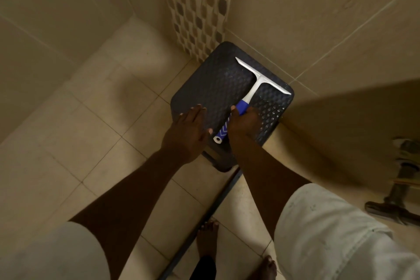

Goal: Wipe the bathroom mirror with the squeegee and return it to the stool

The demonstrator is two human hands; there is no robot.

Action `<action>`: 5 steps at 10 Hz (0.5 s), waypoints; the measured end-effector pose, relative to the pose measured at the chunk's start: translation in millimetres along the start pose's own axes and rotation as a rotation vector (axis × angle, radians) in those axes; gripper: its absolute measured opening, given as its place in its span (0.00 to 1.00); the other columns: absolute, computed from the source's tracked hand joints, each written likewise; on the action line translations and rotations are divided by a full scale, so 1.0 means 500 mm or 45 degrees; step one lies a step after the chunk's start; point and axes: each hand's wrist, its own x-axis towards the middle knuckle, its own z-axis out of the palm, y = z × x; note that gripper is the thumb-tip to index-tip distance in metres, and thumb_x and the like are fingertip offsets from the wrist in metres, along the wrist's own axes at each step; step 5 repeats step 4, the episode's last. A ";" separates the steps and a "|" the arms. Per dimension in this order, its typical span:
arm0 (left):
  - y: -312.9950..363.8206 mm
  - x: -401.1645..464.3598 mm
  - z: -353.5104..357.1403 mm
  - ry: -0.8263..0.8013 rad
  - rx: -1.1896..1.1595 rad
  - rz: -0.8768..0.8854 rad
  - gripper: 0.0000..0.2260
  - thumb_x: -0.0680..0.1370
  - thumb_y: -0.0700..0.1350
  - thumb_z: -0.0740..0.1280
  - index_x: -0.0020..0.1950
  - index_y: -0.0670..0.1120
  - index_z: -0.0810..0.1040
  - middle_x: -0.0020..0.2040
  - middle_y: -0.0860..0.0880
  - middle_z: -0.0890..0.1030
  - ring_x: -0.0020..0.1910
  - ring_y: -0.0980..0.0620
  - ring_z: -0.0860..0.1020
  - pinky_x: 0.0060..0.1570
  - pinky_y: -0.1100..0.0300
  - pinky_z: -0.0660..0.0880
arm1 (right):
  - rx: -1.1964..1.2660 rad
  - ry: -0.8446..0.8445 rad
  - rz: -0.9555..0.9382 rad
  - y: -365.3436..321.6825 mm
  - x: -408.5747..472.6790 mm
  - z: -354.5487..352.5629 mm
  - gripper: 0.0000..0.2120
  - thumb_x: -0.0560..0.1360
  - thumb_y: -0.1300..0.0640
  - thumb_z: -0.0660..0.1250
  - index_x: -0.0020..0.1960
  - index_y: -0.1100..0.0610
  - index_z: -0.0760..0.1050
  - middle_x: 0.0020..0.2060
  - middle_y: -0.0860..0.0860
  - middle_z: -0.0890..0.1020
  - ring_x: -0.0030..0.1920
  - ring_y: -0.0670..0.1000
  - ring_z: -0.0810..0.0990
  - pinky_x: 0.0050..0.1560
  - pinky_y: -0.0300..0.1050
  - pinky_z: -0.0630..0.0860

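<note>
Squeegee (254,88) flat on stool (211,88), blade toward far right edge. Right hand (244,124) grip closed round blue handle; left hand (187,130) spread flat, grip wide, at near left edge.

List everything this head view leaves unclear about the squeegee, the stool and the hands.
- Blue-and-white T-shaped squeegee: mid-handle is hidden under the right hand, so its grip cannot be judged.
- Dark woven-pattern plastic stool: legs are hidden beneath its top and both forearms.
- Left hand: whether it touches the stool is unclear from above.
- Bathroom mirror: outside the frame.
- Dim object at the right edge: cut off and blurred.
</note>
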 end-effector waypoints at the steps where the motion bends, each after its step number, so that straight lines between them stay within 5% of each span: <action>1: -0.003 -0.002 -0.002 0.012 0.015 0.003 0.28 0.80 0.54 0.56 0.76 0.44 0.52 0.77 0.45 0.54 0.76 0.47 0.53 0.74 0.51 0.51 | 0.031 -0.029 0.008 0.002 0.006 -0.001 0.19 0.77 0.50 0.64 0.63 0.60 0.70 0.59 0.57 0.78 0.59 0.53 0.77 0.52 0.39 0.64; 5: 0.014 -0.009 -0.045 0.057 0.031 0.011 0.28 0.80 0.54 0.55 0.76 0.45 0.51 0.77 0.45 0.53 0.76 0.48 0.53 0.72 0.53 0.50 | 0.051 -0.107 -0.054 -0.001 -0.030 -0.054 0.21 0.76 0.53 0.65 0.65 0.61 0.68 0.61 0.58 0.76 0.61 0.55 0.76 0.53 0.39 0.66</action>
